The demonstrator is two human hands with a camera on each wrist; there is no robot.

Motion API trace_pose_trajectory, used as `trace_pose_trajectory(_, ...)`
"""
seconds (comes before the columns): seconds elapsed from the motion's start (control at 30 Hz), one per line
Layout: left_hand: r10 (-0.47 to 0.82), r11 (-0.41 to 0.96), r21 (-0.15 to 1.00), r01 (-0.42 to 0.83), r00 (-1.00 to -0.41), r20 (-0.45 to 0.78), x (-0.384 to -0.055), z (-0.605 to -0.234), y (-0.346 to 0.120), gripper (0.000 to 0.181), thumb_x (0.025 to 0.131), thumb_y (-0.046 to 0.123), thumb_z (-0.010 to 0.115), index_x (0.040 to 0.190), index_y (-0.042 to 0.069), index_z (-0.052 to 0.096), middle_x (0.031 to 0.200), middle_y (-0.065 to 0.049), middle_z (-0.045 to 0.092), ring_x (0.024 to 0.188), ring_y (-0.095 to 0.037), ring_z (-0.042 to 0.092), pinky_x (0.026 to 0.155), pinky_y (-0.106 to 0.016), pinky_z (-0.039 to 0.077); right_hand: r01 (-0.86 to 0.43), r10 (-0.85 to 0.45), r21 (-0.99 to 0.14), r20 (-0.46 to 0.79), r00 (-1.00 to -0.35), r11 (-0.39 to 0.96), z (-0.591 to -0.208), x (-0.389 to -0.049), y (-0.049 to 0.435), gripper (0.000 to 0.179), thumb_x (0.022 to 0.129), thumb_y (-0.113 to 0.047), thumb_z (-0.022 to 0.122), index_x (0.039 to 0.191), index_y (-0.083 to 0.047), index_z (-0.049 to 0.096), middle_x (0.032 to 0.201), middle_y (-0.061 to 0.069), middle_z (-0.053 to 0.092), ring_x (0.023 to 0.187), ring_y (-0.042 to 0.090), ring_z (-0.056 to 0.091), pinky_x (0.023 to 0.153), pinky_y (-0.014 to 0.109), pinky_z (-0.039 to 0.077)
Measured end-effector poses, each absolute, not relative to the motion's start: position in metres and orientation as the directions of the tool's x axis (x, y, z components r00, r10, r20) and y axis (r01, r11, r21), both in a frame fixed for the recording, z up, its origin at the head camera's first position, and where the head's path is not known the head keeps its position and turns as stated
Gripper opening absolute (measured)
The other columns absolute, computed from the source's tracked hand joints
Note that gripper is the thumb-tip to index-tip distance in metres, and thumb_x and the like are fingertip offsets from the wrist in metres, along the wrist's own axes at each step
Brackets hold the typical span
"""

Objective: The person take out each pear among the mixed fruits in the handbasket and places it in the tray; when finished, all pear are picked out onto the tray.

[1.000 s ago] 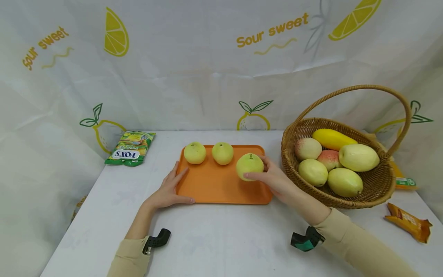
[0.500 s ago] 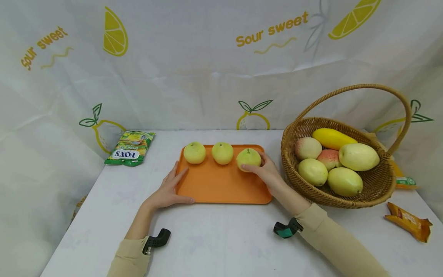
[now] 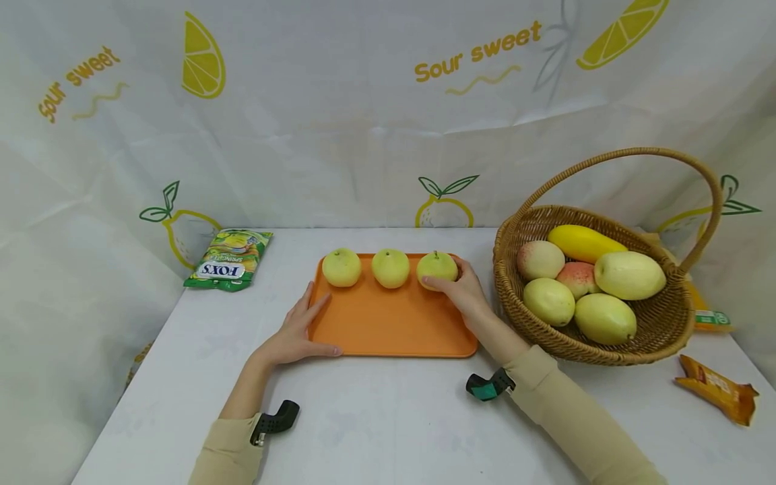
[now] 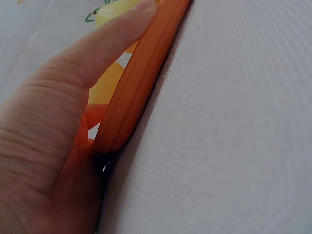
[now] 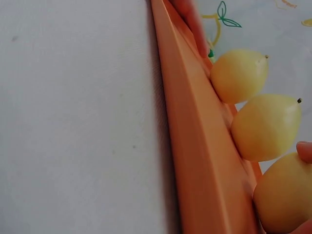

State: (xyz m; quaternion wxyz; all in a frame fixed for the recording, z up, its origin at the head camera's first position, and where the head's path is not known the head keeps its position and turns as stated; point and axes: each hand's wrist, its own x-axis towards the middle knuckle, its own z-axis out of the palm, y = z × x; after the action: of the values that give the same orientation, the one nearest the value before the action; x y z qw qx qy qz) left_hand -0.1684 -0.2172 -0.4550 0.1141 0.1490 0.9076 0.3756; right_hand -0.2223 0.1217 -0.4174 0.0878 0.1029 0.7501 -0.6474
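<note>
Since a second ago, the right hand [image 3: 469, 293] has moved back and left, bringing the right pear [image 3: 435, 268] level with two others near the far edge of the orange tray [image 3: 388, 330]. Its forearm slants in from the near right. Its fingers are curled round that pear, parted only by the fruit's width, thumb across the near side. Just left of those fingers stands the middle pear [image 3: 390, 268], then the left pear [image 3: 341, 267]; right of them is the wicker basket [image 3: 509, 296]. The left hand [image 3: 296, 333] stays put, fingers spread wide, touching the tray's left side and near edge.
</note>
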Motion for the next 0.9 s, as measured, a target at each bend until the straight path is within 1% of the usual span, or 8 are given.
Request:
trace_pose_trajectory(0.1, 0.352, 0.674, 0.717, 0.177, -0.930, -0.102, -0.1682, -0.4548, -0.2168, 0.110, 0.070, 0.051, 0.084, 0.157, 0.021, 0.022, 0.162, -0.003, -0.015, 0.146, -0.039, -0.004, 0.109, -0.068, 0.009, 0.263, 0.051, -0.952, -0.259, -0.965, 0.157, -0.4178, -0.2249, 0.1207, 0.094, 0.083, -0.024, 0.078, 0.154, -0.009, 0.020, 0.154, 0.012, 0.029, 0.134, 0.026, 0.035, 0.112, 0.039, 0.028)
trace_pose_trajectory(0.3, 0.357, 0.676, 0.715, 0.181, -0.929, -0.102, -0.1679, -0.4539, -0.2169, 0.111, 0.070, 0.052, 0.083, 0.157, 0.020, 0.022, 0.162, -0.003, -0.015, 0.146, -0.040, -0.004, 0.109, -0.069, 0.009, 0.248, 0.066, -0.955, -0.240, -0.969, 0.166, -0.4197, -0.2287, 0.1199, 0.091, 0.085, -0.026, 0.076, 0.153, -0.007, 0.020, 0.152, 0.013, 0.031, 0.134, 0.027, 0.035, 0.111, 0.040, 0.029)
trace_pose_trajectory(0.47, 0.357, 0.678, 0.711, 0.186, -0.929, -0.098, -0.1685, -0.4538, -0.2174, 0.111, 0.070, 0.051, 0.083, 0.157, 0.020, 0.022, 0.162, -0.005, -0.015, 0.145, -0.041, -0.003, 0.109, -0.069, 0.009, 0.190, 0.065, -0.960, -0.180, -0.982, 0.205, -0.4204, -0.2285, 0.1205, 0.087, 0.085, -0.026, 0.075, 0.152, -0.008, 0.022, 0.151, 0.013, 0.032, 0.132, 0.028, 0.036, 0.110, 0.041, 0.030)
trace_pose_trajectory(0.73, 0.355, 0.673, 0.718, 0.177, -0.929, -0.104, -0.1683, -0.4532, -0.2167, 0.110, 0.071, 0.052, 0.083, 0.157, 0.021, 0.022, 0.163, -0.004, -0.015, 0.145, -0.041, -0.004, 0.108, -0.069, 0.010, 0.114, 0.042, -0.940, -0.106, -0.993, 0.322, -0.4225, -0.2265, 0.1246, 0.089, 0.083, -0.021, 0.079, 0.152, -0.011, 0.024, 0.153, 0.011, 0.032, 0.134, 0.029, 0.036, 0.111, 0.043, 0.028)
trace_pose_trajectory(0.9, 0.354, 0.671, 0.721, 0.174, -0.929, -0.105, -0.1683, -0.4525, -0.2166, 0.111, 0.070, 0.052, 0.083, 0.157, 0.021, 0.022, 0.162, -0.003, -0.015, 0.146, -0.040, -0.004, 0.109, -0.069, 0.009, 0.101, 0.037, -0.937, -0.094, -0.995, 0.333, -0.4244, -0.2283, 0.1256, 0.088, 0.083, -0.018, 0.078, 0.152, -0.010, 0.024, 0.153, 0.011, 0.032, 0.135, 0.029, 0.036, 0.112, 0.043, 0.028)
